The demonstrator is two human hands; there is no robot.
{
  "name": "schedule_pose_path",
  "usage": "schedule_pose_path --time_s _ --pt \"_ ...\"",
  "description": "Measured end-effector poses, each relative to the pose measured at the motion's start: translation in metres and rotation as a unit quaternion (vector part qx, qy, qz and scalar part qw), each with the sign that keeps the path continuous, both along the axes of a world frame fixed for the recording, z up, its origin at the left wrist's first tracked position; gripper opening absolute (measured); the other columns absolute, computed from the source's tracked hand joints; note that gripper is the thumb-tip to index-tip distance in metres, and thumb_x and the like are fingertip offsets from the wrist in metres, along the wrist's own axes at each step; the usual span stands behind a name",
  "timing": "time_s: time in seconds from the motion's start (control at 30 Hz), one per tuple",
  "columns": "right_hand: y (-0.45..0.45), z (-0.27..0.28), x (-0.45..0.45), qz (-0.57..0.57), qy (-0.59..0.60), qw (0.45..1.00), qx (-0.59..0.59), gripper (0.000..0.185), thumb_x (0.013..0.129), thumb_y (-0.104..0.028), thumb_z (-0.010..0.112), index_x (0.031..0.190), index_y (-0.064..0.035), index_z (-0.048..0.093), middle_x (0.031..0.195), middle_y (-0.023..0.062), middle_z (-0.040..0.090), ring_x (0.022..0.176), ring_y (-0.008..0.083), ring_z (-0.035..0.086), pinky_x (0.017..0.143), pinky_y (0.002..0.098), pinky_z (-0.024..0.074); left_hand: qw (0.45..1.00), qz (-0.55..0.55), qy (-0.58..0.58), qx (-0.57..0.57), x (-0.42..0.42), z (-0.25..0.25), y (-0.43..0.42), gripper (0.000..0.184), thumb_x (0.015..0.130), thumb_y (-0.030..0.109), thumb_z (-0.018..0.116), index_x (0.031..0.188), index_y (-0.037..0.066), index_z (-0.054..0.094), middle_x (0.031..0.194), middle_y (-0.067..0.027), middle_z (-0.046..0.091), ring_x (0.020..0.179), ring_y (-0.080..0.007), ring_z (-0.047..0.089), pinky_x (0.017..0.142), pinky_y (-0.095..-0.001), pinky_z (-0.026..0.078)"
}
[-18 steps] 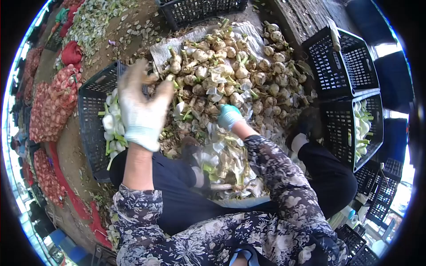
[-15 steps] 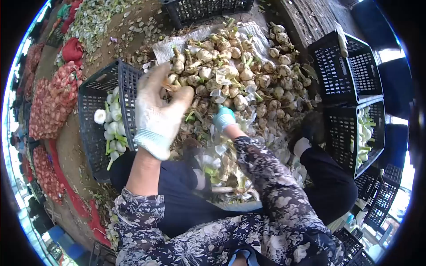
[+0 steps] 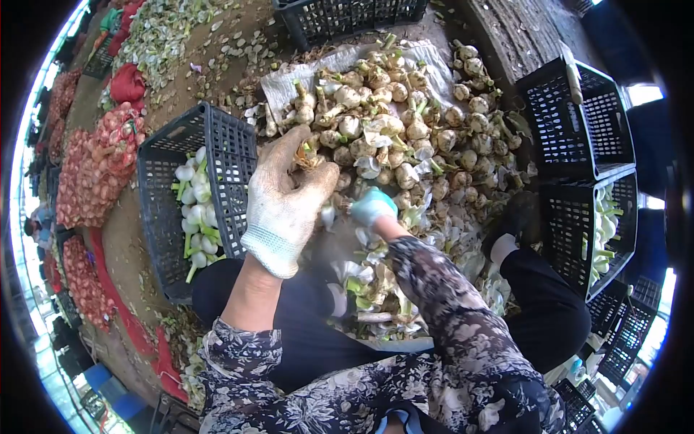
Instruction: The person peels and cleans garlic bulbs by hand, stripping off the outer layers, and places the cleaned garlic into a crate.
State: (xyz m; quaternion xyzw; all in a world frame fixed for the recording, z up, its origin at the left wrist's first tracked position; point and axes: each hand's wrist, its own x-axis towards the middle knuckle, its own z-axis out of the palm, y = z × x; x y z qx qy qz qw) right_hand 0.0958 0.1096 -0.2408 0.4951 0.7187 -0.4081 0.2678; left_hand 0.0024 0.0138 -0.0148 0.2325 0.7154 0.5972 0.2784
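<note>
A large pile of soil-stained garlic bulbs (image 3: pixel 448 137) lies in front of me, with loose skins (image 3: pixel 376 275) between my legs. My left hand (image 3: pixel 285 199), in a whitish knit glove with brown fingertips, is over the pile's left edge, fingers apart; brownish roots or stem show between thumb and fingers, against the bulbs. My right hand (image 3: pixel 374 207), in a teal and white glove, is closed just right of it, low over the pile; what it holds, if anything, is blurred. Peeled white bulbs (image 3: pixel 199 210) with green stems lie in the black crate (image 3: pixel 163 253) at left.
Two black crates (image 3: pixel 553 108) stand at the right, the nearer one holding white bulbs (image 3: pixel 603 224). Another crate (image 3: pixel 347 22) is at the top. Red net sacks (image 3: pixel 97 173) of bulbs line the left side. A pale cloth (image 3: pixel 278 90) lies under the pile.
My left hand has moved right from beside the left crate, toward my right hand. A white bulb that was apart in the left crate is no longer seen apart. The view has shifted slightly.
</note>
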Motion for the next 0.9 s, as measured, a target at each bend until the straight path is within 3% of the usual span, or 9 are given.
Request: schedule_pose_path --time_s 0.07,0.17,0.33,0.43,0.5,0.63,0.7,0.73,0.9 --pt "0.01 0.0 0.035 -0.225 0.25 0.899 -0.279 0.052 0.076 -0.042 0.065 0.111 -0.0051 0.057 0.11 0.0135 0.061 0.1 0.0228 0.06 0.081 0.0364 0.0487 1.0 -0.014 0.016 -0.007 0.0 -0.003 -0.002 0.047 0.075 0.001 0.066 0.119 -0.006 0.05 0.117 -0.0144 0.049 0.107 -0.0212 0.05 0.092 -0.0302 0.042" --pt "0.019 0.055 0.071 -0.583 0.388 0.485 -0.524 0.047 0.087 -0.037 0.055 0.121 -0.0059 0.046 0.116 0.0118 0.053 0.098 0.0278 0.057 0.086 0.0426 0.0469 0.999 -0.036 -0.033 0.023 0.009 -0.006 -0.002 0.046 0.076 0.001 0.065 0.119 -0.006 0.05 0.12 -0.0172 0.049 0.112 -0.0222 0.048 0.095 -0.0303 0.04" --pt "0.021 0.095 0.089 -0.202 0.621 0.723 -0.224 0.049 0.087 -0.031 0.054 0.128 -0.006 0.042 0.119 0.0127 0.052 0.099 0.0248 0.055 0.09 0.0377 0.0439 0.97 -0.159 -0.183 0.011 0.027 -0.032 0.002 0.036 0.089 0.017 0.057 0.12 0.002 0.05 0.113 -0.0108 0.057 0.102 -0.0211 0.055 0.087 -0.0317 0.046" --pt "0.021 0.128 0.092 -0.13 0.613 0.771 -0.111 0.057 0.082 -0.02 0.06 0.132 -0.0031 0.038 0.116 0.0147 0.054 0.094 0.0209 0.058 0.085 0.0319 0.046 0.829 -0.158 -0.521 0.132 0.047 -0.015 0.007 0.051 0.094 0.042 0.04 0.128 0.004 0.042 0.11 -0.0128 0.057 0.086 -0.0261 0.06 0.081 -0.0415 0.051" --pt "0.019 0.175 0.091 -0.183 0.605 0.757 -0.164 0.058 0.081 -0.01 0.061 0.133 -0.0021 0.038 0.117 0.0161 0.055 0.094 0.0207 0.059 0.081 0.0324 0.048 0.829 -0.157 -0.514 0.156 0.045 -0.01 0.006 0.049 0.095 0.036 0.042 0.13 0.002 0.039 0.115 -0.0157 0.054 0.09 -0.0239 0.06 0.082 -0.038 0.051" --pt "0.039 0.183 0.104 -0.038 0.365 0.852 0.373 0.04 0.082 -0.006 0.059 0.121 -0.0035 0.051 0.09 0.0068 0.066 0.071 0.0147 0.06 0.063 0.0254 0.0489 0.962 -0.132 -0.204 0.126 0.044 -0.002 0.002 0.05 0.089 0.016 0.055 0.131 -0.003 0.036 0.118 -0.0143 0.052 0.094 -0.0205 0.058 0.085 -0.0328 0.049" --pt "0.039 0.205 0.109 -0.345 0.491 0.795 -0.095 0.039 0.084 -0.015 0.063 0.119 -0.0029 0.052 0.081 0.0012 0.064 0.069 0.0091 0.06 0.054 0.0228 0.0463 0.973 -0.116 -0.094 0.178 0.049 -0.013 0.002 0.058 0.083 0.007 0.064 0.132 -0.005 0.035 0.118 -0.0127 0.052 0.097 -0.0191 0.057 0.088 -0.0307 0.047" --pt "0.035 0.219 0.112 -0.291 0.508 0.805 -0.091 0.038 0.088 -0.024 0.06 0.117 -0.001 0.052 0.076 0.0 0.061 0.063 0.0059 0.056 0.051 0.0185 0.0432 0.976 -0.107 0.124 0.142 0.052 -0.011 0.006 0.072 0.073 0.005 0.074 0.132 -0.005 0.034 0.119 -0.0116 0.051 0.1 -0.0192 0.055 0.09 -0.0302 0.045" --pt "0.012 0.217 0.071 -0.35 0.607 0.692 -0.174 0.027 0.089 -0.015 0.055 0.112 -0.0004 0.052 0.097 0.007 0.061 0.077 0.0091 0.058 0.062 0.0202 0.0478 0.937 -0.122 0.309 0.111 0.054 -0.011 0.006 0.083 0.063 0.011 0.081 0.131 -0.004 0.036 0.115 -0.015 0.056 0.104 -0.0226 0.056 0.091 -0.0325 0.045"
